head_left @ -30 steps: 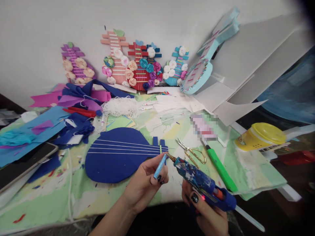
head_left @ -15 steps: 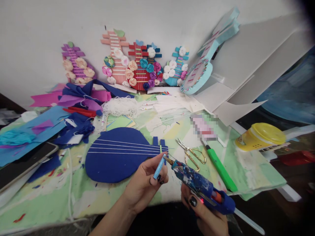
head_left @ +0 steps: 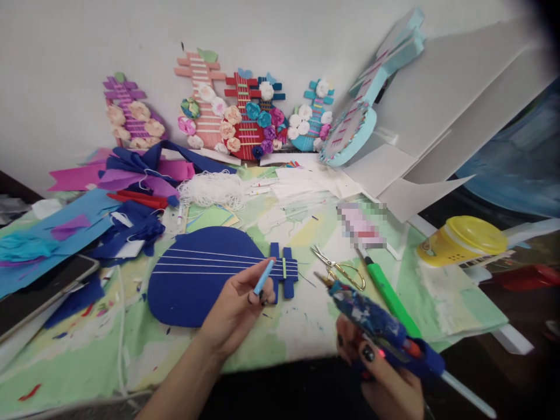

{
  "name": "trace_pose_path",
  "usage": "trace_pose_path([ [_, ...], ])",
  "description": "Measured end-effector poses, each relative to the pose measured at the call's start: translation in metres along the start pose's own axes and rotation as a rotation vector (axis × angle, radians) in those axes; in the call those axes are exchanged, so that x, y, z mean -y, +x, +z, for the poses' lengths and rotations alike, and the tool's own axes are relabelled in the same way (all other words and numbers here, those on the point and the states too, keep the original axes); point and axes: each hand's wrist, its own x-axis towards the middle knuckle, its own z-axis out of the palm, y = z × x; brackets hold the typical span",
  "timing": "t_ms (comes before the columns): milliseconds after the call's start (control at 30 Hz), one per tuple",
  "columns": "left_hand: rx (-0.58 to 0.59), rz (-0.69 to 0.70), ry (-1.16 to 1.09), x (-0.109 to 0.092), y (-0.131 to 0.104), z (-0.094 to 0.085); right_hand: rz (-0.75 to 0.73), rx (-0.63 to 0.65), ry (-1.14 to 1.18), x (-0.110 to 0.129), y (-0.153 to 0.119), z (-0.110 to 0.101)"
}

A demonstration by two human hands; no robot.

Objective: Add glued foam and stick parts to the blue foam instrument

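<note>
A small light-blue strip is pinched between the fingers of my left hand, above the neck of a flat blue lute-shaped piece. White strings run along that piece, and a thin green strip crosses them near its pegs. My right hand is wrapped round a paint-smeared blue glue gun, whose nozzle points up and left, apart from the strip. A clear glue stick sticks out of its back. Gold-handled scissors lie just beyond the nozzle.
A green-handled tool and a yellow-lidded tub stand to the right. White string lies tangled behind the blue piece. Felt scraps and a phone are at left. Several decorated lutes lean on the wall.
My left hand has moved left with the light-blue strip. My right hand has drawn the glue gun away to the right, so the nozzle and strip are now apart.
</note>
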Motion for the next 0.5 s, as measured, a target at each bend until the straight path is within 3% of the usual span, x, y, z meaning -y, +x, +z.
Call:
trace_pose_path([
  [67,-0.115,0.054,0.216,-0.010,0.006,-0.011,-0.047,-0.030,-0.073,0.011,0.013,-0.014],
  [133,-0.156,0.102,0.478,-0.020,0.012,-0.018,-0.147,-0.102,-0.294,0.026,0.028,-0.034],
  [267,-0.105,0.230,1.068,-0.035,0.024,-0.020,-0.282,-0.217,-1.187,0.051,0.058,-0.083],
  [367,-0.030,0.239,1.261,-0.037,0.031,-0.018,-0.269,-0.106,-1.623,0.054,0.076,-0.115],
  [500,-0.028,0.250,1.304,-0.032,0.035,-0.020,-0.396,0.021,-1.725,0.041,0.097,-0.141],
])
